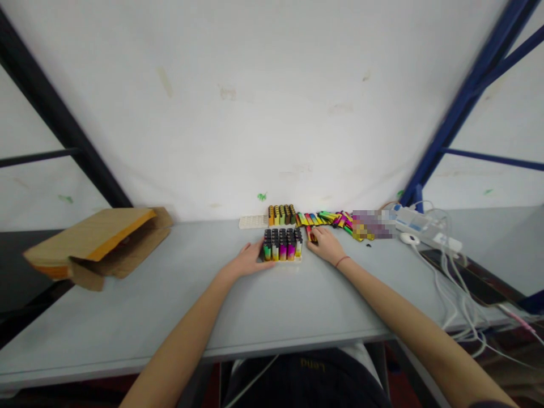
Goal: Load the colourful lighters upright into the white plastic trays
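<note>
A white tray (282, 260) packed with several upright lighters in green, yellow and pink stands on the grey table (178, 294). My left hand (247, 260) rests against the tray's left side, fingers closed on its edge. My right hand (325, 243) lies just right of the tray, fingers curled on a lighter (311, 234) from the loose pile. Loose colourful lighters (329, 219) stretch along the back of the table. A second white tray (254, 221) behind holds a few orange and yellow lighters at its right end.
An open cardboard box (100, 246) lies on its side at the table's left. A white power strip with cables (427, 229) sits at the right, wires trailing off the edge. A white wall rises behind; blue and black frame bars flank it.
</note>
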A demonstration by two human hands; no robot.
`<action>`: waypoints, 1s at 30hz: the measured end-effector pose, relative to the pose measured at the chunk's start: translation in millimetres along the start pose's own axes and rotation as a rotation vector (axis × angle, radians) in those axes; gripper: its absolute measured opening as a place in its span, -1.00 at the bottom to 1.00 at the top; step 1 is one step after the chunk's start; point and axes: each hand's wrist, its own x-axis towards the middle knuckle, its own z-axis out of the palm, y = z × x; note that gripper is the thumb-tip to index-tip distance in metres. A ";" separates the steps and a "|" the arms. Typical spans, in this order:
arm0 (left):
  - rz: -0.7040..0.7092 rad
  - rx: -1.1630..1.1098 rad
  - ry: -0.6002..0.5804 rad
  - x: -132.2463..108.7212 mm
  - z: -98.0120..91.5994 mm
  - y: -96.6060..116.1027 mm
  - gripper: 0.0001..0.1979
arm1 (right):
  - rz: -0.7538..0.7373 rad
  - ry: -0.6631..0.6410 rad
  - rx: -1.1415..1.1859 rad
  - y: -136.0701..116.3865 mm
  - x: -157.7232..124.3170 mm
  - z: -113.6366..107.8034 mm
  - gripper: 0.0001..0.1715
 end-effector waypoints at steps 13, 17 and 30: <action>0.000 0.008 -0.022 -0.3 -1.0 0.7 -0.10 | 0.117 0.007 -0.218 -15.7 -1.5 -13.2 -0.53; 0.002 0.001 -0.026 -1.5 -2.3 2.7 -0.11 | 0.221 -0.123 -0.238 -33.1 11.9 -14.0 -0.55; 0.000 0.008 -0.011 -0.6 -1.8 2.4 -0.07 | 0.269 0.133 0.583 -30.3 -13.4 -22.3 -0.57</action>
